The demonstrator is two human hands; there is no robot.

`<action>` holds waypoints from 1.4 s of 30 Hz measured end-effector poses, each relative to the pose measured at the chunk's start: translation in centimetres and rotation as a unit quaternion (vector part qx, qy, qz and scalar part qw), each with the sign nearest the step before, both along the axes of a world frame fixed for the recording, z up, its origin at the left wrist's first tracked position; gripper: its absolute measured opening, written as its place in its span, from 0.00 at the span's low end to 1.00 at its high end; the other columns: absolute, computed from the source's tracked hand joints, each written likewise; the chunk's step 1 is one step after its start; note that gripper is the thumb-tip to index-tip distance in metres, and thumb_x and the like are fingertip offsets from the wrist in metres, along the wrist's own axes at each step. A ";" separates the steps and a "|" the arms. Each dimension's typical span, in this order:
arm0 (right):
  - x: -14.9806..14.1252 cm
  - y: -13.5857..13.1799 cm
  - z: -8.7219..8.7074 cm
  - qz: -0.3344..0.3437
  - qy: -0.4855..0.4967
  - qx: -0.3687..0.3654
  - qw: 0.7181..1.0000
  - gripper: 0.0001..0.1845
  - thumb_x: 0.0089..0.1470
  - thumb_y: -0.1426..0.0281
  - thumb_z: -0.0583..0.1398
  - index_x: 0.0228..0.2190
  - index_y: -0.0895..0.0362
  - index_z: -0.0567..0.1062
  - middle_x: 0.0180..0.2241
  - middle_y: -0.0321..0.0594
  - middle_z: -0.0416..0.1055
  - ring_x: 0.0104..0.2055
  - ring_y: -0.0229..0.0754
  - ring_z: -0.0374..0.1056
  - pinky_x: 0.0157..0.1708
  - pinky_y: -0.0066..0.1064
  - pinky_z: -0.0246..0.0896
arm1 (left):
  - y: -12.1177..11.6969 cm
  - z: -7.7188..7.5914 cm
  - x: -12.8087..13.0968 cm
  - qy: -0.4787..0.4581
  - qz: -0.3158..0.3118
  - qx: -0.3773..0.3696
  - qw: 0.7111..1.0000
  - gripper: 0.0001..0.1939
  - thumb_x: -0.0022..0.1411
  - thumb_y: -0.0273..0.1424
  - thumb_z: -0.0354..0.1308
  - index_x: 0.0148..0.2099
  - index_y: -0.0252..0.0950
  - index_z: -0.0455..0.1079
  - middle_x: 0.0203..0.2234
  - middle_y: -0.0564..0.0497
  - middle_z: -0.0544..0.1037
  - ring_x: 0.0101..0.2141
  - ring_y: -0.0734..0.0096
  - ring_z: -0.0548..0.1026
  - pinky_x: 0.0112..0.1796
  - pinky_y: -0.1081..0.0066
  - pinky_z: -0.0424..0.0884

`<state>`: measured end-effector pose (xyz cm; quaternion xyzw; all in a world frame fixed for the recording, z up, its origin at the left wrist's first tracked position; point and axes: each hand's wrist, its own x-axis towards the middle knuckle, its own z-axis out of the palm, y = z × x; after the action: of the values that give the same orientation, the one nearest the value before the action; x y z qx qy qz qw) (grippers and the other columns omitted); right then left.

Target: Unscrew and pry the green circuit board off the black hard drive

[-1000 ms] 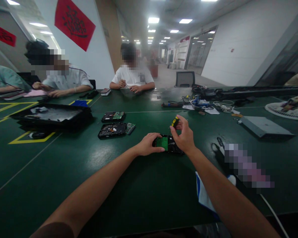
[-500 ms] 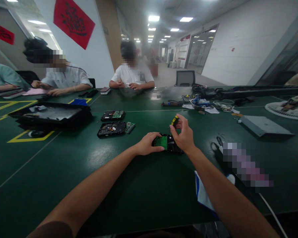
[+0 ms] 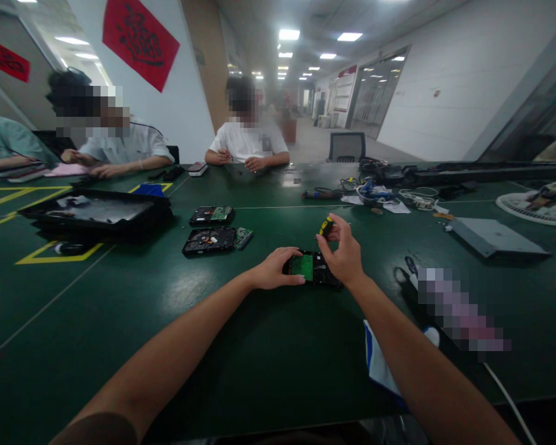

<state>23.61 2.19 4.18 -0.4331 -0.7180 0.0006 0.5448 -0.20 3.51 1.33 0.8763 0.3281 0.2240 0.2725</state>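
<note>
Green circuit board covers the left part of the black hard drive, which lies on the dark table in front of the person, between both hands. The left hand spans the drive's left end, thumb along its near edge and fingers at its far edge, a fairly narrow hold that braces it against the tabletop. The right hand, over the drive's right end, pinches the yellow-and-black handle of a screwdriver between thumb and fingers. That handle leans somewhat; its tip is too small to make out, so I cannot tell whether it sits in a screw.

To do this well, I would stand the driver square to the drive, press down firmly while turning in short twists, and ease off if the tip slips. The left thumb is best clear of the blade's path. Two more drives, one farther off and one nearer, lie left of the hard drive, with a small loose board beside the nearer.
</note>
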 end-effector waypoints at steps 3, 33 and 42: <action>0.1 0.0 0.0 -0.004 -0.010 0.003 1.000 0.32 0.61 0.63 0.63 0.63 0.49 0.61 0.48 0.45 0.74 0.38 0.45 0.76 0.42 0.44 0.77 | 0.1 -0.1 0.0 -0.005 -0.001 -0.001 1.000 0.41 0.56 0.54 0.67 0.66 0.41 0.63 0.64 0.40 0.66 0.64 0.47 0.64 0.63 0.48 0.61; 0.0 0.2 -0.3 -0.007 -0.010 0.011 1.000 0.32 0.61 0.62 0.64 0.62 0.49 0.62 0.51 0.46 0.74 0.39 0.46 0.76 0.42 0.45 0.77 | 0.2 -0.3 0.1 0.002 0.002 0.011 1.000 0.42 0.55 0.55 0.67 0.65 0.40 0.64 0.63 0.40 0.67 0.64 0.47 0.64 0.62 0.48 0.61; 0.0 0.2 -0.2 -0.006 -0.008 0.009 1.000 0.32 0.61 0.62 0.63 0.63 0.49 0.60 0.52 0.48 0.73 0.39 0.46 0.75 0.43 0.47 0.77 | 0.2 -0.2 0.0 -0.008 0.000 -0.008 1.000 0.42 0.53 0.53 0.69 0.65 0.43 0.64 0.64 0.40 0.67 0.64 0.46 0.63 0.63 0.45 0.60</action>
<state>23.65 2.38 3.97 -0.4329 -0.7195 -0.0126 0.5429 -0.18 3.72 1.14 0.8720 0.3280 0.2286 0.2825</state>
